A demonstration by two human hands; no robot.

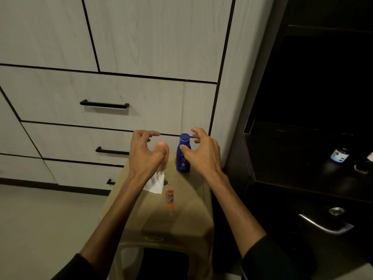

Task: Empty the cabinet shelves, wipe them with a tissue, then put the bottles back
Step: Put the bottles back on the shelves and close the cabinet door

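A: Head view: where are the bottles?
B: On the tan stool [187,217]: blue lotion bottle [183,153] upright at 12 o'clock, pink bottle [162,154] beside it, orange tube [170,197] central, white tissue [155,183] at 9.
A: Hands?
B: Left hand [144,153] and right hand [201,152] hover, fingers spread, gripping nothing.

We see a tan plastic stool [181,219] carrying a dark blue lotion bottle [183,153] standing upright at its far edge, a pale pink bottle [162,150] just beside it, partly hidden, a crumpled white tissue [155,183] nearer, and a small orange-and-clear tube [170,197]. On the dark cabinet shelf [302,158] stands a small white-labelled jar [339,155].
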